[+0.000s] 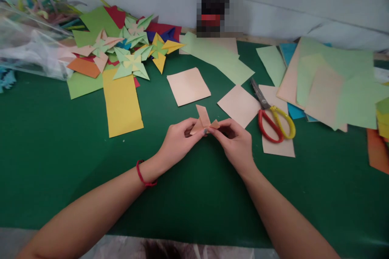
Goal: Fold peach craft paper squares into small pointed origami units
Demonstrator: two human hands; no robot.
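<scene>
Shows plain peach on the folded paper [203, 118], and a paler pink on the square stack [188, 87]. Spreads deep, unpatterned green over the tabletop [182, 202]. Turns crimson at the bracelet [139, 173]. Pairs red with yellow on the handles [260, 119] of the scissors [265, 106], and goes dark grey along the blades [257, 92]. Sets mint points around a yellow centre on the lower paper star [133, 62], yellow around green on the star to its right [158, 49], pink around mint on the star to its left [101, 47]. Runs solid yellow across the rectangular sheet [123, 105]. Layers mint and pink in the right-hand pile [358, 89], with blue at its lower edge.
</scene>
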